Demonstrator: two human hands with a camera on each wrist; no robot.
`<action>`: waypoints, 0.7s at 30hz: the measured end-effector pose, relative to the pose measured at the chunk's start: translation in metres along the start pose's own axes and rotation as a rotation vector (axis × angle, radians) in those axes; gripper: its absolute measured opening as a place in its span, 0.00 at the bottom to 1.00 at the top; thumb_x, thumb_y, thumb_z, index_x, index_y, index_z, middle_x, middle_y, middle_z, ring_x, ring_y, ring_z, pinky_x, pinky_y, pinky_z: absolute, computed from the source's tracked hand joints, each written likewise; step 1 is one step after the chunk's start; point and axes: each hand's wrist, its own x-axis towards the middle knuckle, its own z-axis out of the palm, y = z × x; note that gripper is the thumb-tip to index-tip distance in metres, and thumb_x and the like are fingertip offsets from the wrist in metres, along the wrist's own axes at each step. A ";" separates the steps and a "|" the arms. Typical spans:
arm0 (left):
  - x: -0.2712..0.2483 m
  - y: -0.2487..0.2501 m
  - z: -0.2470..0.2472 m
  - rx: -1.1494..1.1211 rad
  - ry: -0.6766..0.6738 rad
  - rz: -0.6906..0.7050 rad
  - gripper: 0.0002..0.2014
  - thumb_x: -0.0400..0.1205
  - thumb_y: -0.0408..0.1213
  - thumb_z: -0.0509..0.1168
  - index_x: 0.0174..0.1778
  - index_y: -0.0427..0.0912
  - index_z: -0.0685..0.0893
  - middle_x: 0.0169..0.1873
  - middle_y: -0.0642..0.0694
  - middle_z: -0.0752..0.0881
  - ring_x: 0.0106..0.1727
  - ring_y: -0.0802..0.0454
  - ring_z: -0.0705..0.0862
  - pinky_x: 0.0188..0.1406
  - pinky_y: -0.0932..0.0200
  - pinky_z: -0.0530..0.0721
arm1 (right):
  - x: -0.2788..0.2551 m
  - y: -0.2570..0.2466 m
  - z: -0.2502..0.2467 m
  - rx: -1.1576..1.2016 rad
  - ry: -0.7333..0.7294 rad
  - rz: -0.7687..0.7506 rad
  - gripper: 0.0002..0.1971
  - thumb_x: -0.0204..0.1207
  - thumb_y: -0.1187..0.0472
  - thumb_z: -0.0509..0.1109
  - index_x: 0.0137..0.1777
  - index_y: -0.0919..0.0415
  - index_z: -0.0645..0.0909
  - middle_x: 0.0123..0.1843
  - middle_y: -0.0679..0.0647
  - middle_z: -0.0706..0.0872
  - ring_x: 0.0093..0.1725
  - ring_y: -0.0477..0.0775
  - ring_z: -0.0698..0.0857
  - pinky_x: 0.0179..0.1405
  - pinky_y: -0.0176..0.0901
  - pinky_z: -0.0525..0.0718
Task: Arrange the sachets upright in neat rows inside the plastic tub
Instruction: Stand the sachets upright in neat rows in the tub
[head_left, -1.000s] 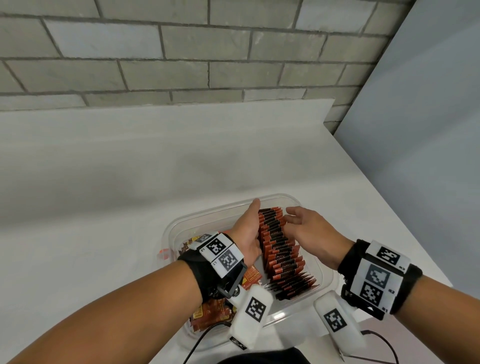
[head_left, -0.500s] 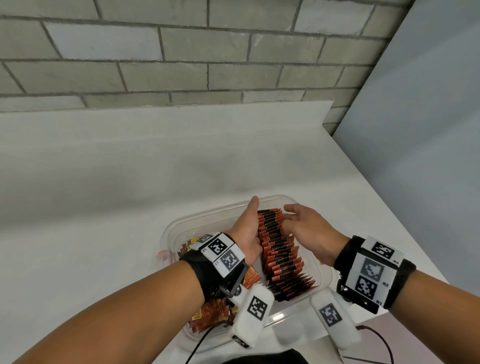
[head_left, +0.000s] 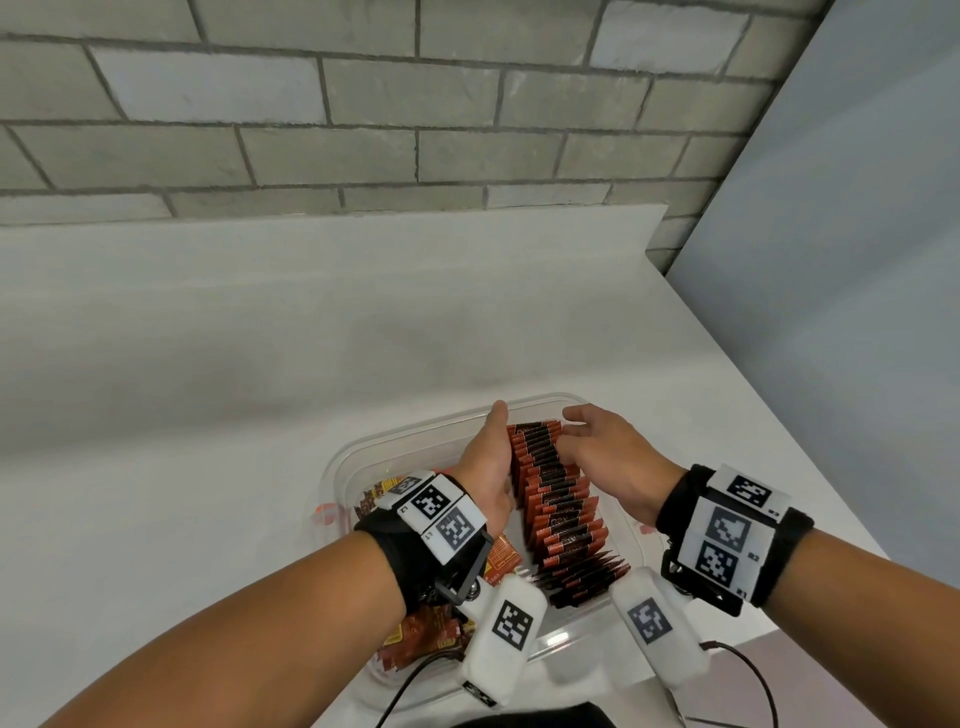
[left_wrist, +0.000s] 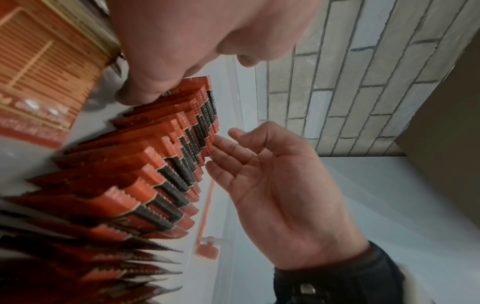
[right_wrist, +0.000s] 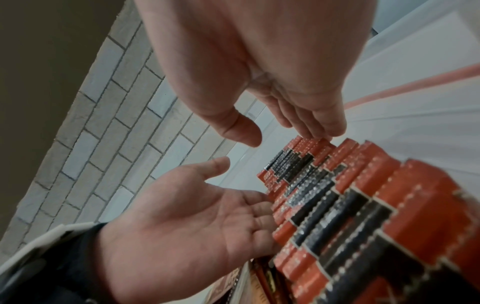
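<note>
Red-and-black sachets packed upright in 1 long row down the right half of the clear plastic tub, flanked by 2 flat palms: left hand with straight fingers against the row's left face, right hand spread and relaxed, fingertips touching its right edge near the far end. Likely trouble at the near end, already leaning toward the tub wall and outside both palms: uneven squeezing or early release, then a domino collapse. Loose orange packets lying flat in the left half, not yet stood up.

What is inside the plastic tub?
A row of red-black sachets stands between both hands; loose orange sachets lie beside it, partly hidden under the left wrist in the plastic tub.
</note>
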 end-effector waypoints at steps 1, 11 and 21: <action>0.001 0.000 0.000 0.007 0.011 0.008 0.33 0.86 0.62 0.46 0.67 0.36 0.79 0.52 0.38 0.87 0.44 0.48 0.86 0.28 0.58 0.78 | 0.001 0.000 0.000 -0.002 0.001 0.003 0.30 0.76 0.69 0.63 0.79 0.62 0.62 0.66 0.55 0.79 0.50 0.43 0.81 0.39 0.35 0.78; -0.003 0.004 0.001 0.049 -0.003 -0.006 0.32 0.87 0.60 0.47 0.67 0.35 0.77 0.44 0.42 0.86 0.40 0.51 0.85 0.24 0.61 0.78 | 0.004 -0.003 0.002 -0.041 0.001 0.016 0.29 0.76 0.68 0.64 0.78 0.64 0.64 0.66 0.56 0.79 0.56 0.50 0.81 0.49 0.40 0.81; -0.003 0.006 -0.003 0.035 -0.034 -0.064 0.26 0.87 0.58 0.48 0.44 0.37 0.77 0.42 0.40 0.84 0.39 0.49 0.82 0.29 0.58 0.77 | 0.000 -0.007 0.000 -0.084 0.026 0.073 0.28 0.78 0.66 0.63 0.78 0.63 0.64 0.59 0.53 0.77 0.51 0.47 0.77 0.37 0.34 0.73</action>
